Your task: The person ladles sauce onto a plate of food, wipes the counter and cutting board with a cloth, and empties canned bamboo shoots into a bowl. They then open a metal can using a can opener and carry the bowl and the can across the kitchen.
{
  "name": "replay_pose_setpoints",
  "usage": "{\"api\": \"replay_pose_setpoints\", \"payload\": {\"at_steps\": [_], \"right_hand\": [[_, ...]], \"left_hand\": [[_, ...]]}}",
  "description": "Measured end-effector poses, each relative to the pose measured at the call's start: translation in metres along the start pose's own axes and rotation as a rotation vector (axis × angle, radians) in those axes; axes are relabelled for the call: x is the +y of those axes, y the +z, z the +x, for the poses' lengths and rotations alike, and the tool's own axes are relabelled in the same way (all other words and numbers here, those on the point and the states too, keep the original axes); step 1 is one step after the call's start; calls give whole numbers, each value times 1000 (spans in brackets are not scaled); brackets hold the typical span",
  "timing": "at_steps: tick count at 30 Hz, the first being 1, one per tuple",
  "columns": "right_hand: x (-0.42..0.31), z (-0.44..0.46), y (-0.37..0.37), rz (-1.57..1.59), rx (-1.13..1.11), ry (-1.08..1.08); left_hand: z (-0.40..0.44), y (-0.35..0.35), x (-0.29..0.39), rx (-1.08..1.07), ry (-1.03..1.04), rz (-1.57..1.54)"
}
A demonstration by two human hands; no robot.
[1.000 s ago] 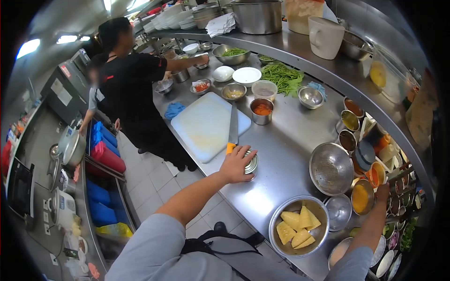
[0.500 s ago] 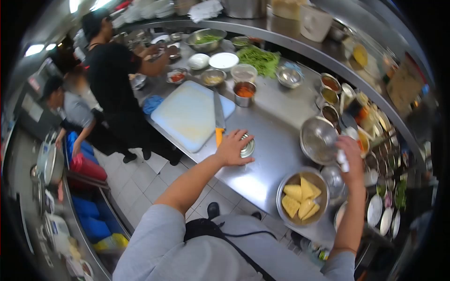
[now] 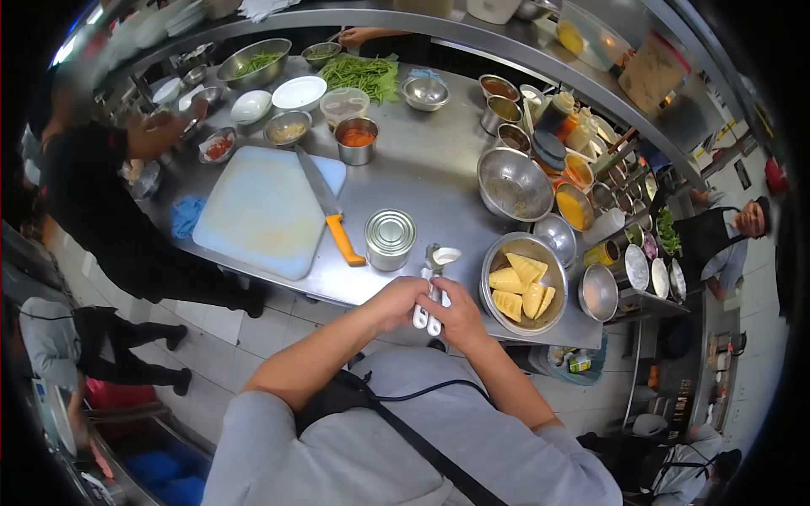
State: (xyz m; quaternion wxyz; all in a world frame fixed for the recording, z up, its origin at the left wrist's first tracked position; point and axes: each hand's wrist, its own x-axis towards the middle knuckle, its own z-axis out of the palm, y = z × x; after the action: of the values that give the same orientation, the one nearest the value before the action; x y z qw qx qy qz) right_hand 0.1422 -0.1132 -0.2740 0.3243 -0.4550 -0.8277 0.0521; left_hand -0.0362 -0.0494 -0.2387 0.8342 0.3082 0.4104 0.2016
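Observation:
A white-handled can opener (image 3: 434, 282) is held in front of my body, its head pointing away from me. My right hand (image 3: 461, 315) is closed on its handles from the right. From the left, the fingers of my left hand (image 3: 396, 304) close on the same handles, and the two hands nearly meet. Just beyond them an upright, unlabelled tin can (image 3: 391, 239) stands on the steel table, its ridged lid looking intact. The can opener does not touch it. Left of the can lies a knife (image 3: 344, 240) with an orange handle, its blade partly over the white cutting board (image 3: 261, 211).
A steel bowl (image 3: 488, 282) of yellow wedge-shaped pieces sits at the table's near right edge, with an empty-looking steel bowl (image 3: 515, 185) behind it. Chopped orange food fills a steel pot (image 3: 355, 141). A co-worker in black (image 3: 101, 177) works at the left end.
My left hand has left the can and joined my right hand on the can opener. The right hand has brought the opener leftward from beside the bowls. My view has turned right.

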Motion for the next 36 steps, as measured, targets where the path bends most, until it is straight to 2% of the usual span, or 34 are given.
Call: {"api": "replay_pose_setpoints", "payload": {"at_steps": [1,2,4,5,6,8,9,10,12,13,14,16,19,21,22,24,25,28,30,32,33,35,36], "right_hand": [[-3,-5,-4,5,-147,52],[-10,-7,-8,-1,-160,50],[-22,-5,-16,158,-328,133],[-30,-2,-24,268,-405,240],[-24,-3,-19,265,-407,237],[-8,-6,-3,240,-100,82],[-8,2,-1,206,10,124],[-8,13,3,203,12,122],[-5,32,13,60,233,375],[-2,43,16,11,284,404],[12,48,19,12,283,399],[38,54,29,157,29,494],[34,67,26,100,67,476],[33,73,23,94,56,474],[35,74,22,79,55,479],[43,75,29,68,44,480],[48,75,31,49,43,485],[54,76,29,97,-2,486],[47,78,25,145,4,519],[45,77,26,193,15,552],[45,74,28,208,20,572],[47,66,36,226,25,596],[48,61,41,241,42,605]], "left_hand": [[-5,-3,2,4,-21,41],[-7,-6,4,-2,-20,28],[-10,-12,8,88,49,481],[5,-29,-2,81,150,632],[11,-38,-5,81,154,629],[18,-49,-8,196,222,872],[6,-43,1,249,284,987],[6,-44,-1,248,289,987],[7,-47,-6,330,426,1004],[8,-49,-7,331,428,1003],[9,-50,-8,349,406,920],[5,-52,-7,381,385,833],[2,-56,-10,396,345,714],[5,-60,-15,334,343,422],[7,-63,-17,345,340,418],[-6,-58,-5,168,67,10],[-12,-53,-3,153,35,-47],[5,-63,-23,129,111,28],[4,-62,-25,108,86,36],[1,-55,-28,372,101,182],[0,-55,-26,375,97,186],[-1,-55,-22,342,87,558],[0,-54,-23,344,84,560]]}}
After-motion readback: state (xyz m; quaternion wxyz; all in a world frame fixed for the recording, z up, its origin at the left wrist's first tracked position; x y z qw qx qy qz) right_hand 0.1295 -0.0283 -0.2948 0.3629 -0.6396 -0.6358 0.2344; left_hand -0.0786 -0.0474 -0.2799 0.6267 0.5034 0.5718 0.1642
